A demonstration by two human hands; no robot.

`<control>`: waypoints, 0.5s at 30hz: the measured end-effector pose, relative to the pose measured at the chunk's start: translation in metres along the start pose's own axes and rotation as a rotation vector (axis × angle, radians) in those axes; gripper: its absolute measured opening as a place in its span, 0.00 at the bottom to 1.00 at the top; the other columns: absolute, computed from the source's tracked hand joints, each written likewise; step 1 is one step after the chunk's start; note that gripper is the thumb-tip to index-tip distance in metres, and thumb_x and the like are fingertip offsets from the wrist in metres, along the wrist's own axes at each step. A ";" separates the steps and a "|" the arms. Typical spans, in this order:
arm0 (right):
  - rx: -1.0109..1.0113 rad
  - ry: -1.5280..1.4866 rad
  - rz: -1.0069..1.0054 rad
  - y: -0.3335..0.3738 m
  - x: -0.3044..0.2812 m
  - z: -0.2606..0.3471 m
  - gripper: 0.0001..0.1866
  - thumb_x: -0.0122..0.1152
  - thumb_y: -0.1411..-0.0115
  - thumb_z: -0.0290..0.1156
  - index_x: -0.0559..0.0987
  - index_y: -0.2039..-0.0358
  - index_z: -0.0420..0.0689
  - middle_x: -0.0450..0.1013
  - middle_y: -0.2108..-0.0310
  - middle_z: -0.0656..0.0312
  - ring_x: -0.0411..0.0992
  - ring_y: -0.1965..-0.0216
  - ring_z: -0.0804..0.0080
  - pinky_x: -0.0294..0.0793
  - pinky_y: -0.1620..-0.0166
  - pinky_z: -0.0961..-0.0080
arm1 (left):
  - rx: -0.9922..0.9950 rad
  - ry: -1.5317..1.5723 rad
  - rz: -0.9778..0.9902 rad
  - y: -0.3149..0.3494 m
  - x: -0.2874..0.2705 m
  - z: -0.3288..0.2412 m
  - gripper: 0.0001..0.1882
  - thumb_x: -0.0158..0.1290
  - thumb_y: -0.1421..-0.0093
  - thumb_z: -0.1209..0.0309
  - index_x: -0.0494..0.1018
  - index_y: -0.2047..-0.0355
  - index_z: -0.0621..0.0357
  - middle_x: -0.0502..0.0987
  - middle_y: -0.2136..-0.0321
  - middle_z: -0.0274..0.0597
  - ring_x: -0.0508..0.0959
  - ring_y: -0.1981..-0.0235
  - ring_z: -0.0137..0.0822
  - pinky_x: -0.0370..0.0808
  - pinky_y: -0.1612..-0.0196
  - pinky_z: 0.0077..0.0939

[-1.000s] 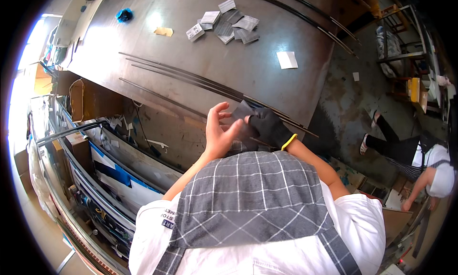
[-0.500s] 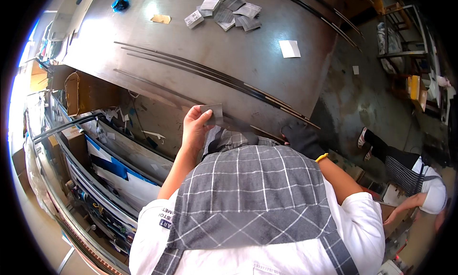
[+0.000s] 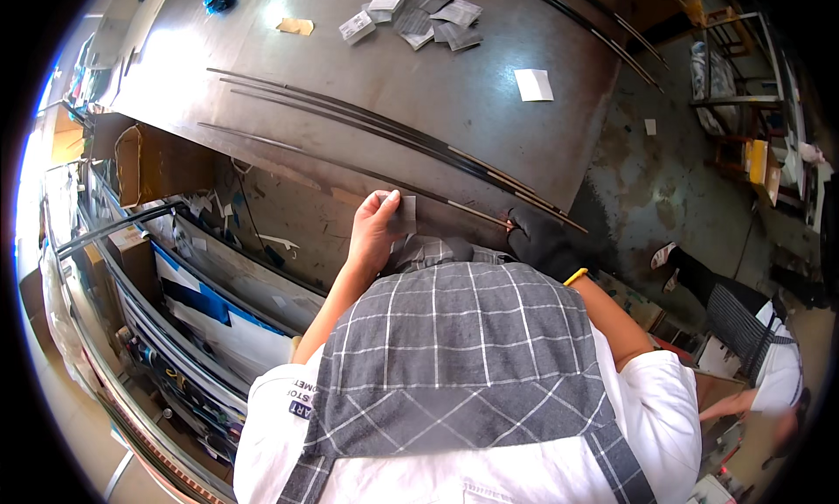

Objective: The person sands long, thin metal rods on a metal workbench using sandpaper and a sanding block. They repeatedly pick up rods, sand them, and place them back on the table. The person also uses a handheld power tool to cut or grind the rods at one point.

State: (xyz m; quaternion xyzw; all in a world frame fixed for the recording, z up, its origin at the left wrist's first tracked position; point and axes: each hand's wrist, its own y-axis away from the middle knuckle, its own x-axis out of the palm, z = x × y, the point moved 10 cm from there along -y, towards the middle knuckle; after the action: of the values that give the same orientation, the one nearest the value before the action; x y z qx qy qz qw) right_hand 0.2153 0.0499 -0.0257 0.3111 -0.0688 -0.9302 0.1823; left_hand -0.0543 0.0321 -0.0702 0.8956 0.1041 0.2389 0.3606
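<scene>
My left hand (image 3: 374,235), bare, pinches a small thin grey square sheet (image 3: 407,214) between thumb and fingers, just in front of my checked apron. My right hand (image 3: 549,243) wears a dark glove with bare fingertips. Its fingertips close on the right end of a long thin dark rod (image 3: 476,212) with a pale stretch near that end. This rod runs leftward along the near edge of the metal table (image 3: 332,54). Beyond it, several similar rods (image 3: 384,135) lie bundled on the tabletop.
Grey and white packets (image 3: 411,19) are heaped at the far side, near a tan scrap (image 3: 295,26) and a crumpled blue wrapper (image 3: 219,0). A white sheet (image 3: 534,85) lies farther right. Racks of panels (image 3: 236,316) stand at left. Another person (image 3: 743,329) is at right.
My right hand has shifted slightly left and up, with the rod's end now visible at its fingertips. The rod, blurred before, shows sharply. My left hand has moved slightly right with the grey sheet.
</scene>
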 end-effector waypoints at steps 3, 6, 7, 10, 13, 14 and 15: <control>0.181 0.102 0.096 -0.005 0.003 0.003 0.16 0.61 0.44 0.43 0.77 0.70 0.40 0.73 0.74 0.45 0.74 0.69 0.49 0.71 0.67 0.62 | 0.015 -0.128 0.016 0.004 0.005 -0.006 0.08 0.57 0.37 0.63 0.71 0.65 0.51 0.77 0.71 0.33 0.77 0.74 0.27 0.75 0.71 0.25; 0.183 0.043 0.159 -0.005 0.007 0.004 0.19 0.61 0.44 0.47 0.77 0.71 0.41 0.73 0.75 0.47 0.73 0.71 0.50 0.70 0.67 0.62 | 0.030 -0.197 0.032 0.002 0.011 -0.006 0.08 0.58 0.38 0.65 0.71 0.66 0.53 0.78 0.72 0.33 0.78 0.75 0.27 0.74 0.74 0.22; 0.190 0.041 0.174 -0.005 0.007 0.004 0.19 0.61 0.44 0.47 0.77 0.71 0.41 0.73 0.75 0.47 0.73 0.71 0.50 0.70 0.67 0.62 | 0.018 -0.167 0.043 0.000 0.012 -0.004 0.08 0.59 0.39 0.66 0.71 0.66 0.54 0.78 0.72 0.33 0.78 0.74 0.27 0.74 0.73 0.22; 0.202 0.049 0.195 -0.005 0.005 0.009 0.19 0.61 0.43 0.47 0.77 0.70 0.40 0.73 0.74 0.47 0.73 0.71 0.52 0.70 0.67 0.62 | -0.022 -0.055 0.062 -0.003 0.014 0.004 0.08 0.59 0.39 0.69 0.72 0.66 0.55 0.78 0.71 0.33 0.78 0.71 0.27 0.75 0.70 0.23; 0.207 0.075 0.181 -0.004 0.002 0.012 0.20 0.61 0.42 0.46 0.78 0.69 0.38 0.73 0.73 0.46 0.73 0.71 0.53 0.70 0.66 0.63 | -0.053 0.057 0.056 0.004 0.028 0.005 0.07 0.59 0.40 0.70 0.72 0.66 0.56 0.78 0.69 0.34 0.78 0.69 0.27 0.76 0.66 0.24; 0.220 0.081 0.188 -0.004 0.002 0.011 0.20 0.61 0.42 0.46 0.78 0.69 0.38 0.73 0.73 0.46 0.73 0.71 0.53 0.70 0.66 0.63 | -0.059 0.066 0.059 0.006 0.031 0.005 0.07 0.59 0.40 0.70 0.72 0.65 0.55 0.78 0.68 0.34 0.78 0.68 0.27 0.76 0.64 0.25; 0.233 0.087 0.194 -0.003 0.002 0.009 0.20 0.61 0.42 0.46 0.78 0.69 0.38 0.73 0.73 0.46 0.73 0.71 0.53 0.70 0.66 0.63 | -0.064 0.075 0.061 0.007 0.033 0.006 0.07 0.59 0.40 0.71 0.73 0.65 0.55 0.79 0.68 0.34 0.78 0.67 0.27 0.76 0.63 0.25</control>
State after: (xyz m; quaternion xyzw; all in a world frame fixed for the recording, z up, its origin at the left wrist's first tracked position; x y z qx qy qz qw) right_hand 0.2069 0.0521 -0.0202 0.3619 -0.1978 -0.8797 0.2367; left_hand -0.0228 0.0354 -0.0569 0.8768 0.0824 0.2866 0.3773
